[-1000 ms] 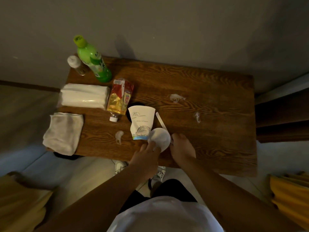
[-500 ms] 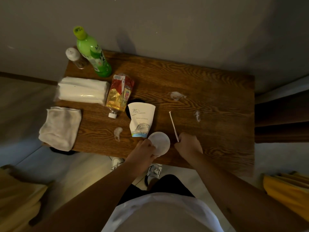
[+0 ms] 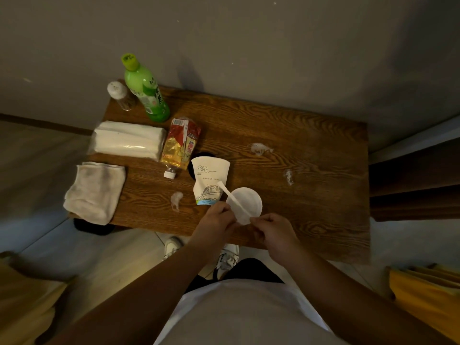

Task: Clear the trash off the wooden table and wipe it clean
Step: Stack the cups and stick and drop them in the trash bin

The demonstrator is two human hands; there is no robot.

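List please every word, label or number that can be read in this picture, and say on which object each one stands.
"Statue of Liberty", small print, last letters uncertain: flattened paper cup.
Dark characters on the label of the green bottle: visible, too blurred to read.
Print on the red and yellow label of the crushed plastic bottle: too blurred to read.
Marks on the green bottle's cap: too small to read.
Nothing else bears text.

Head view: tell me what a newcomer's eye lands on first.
Both hands meet at the table's near edge: the left hand and right hand hold a white lid with a straw lying across it. Just behind lies a crushed paper cup. At the far left corner a bright green bottle stands upright.
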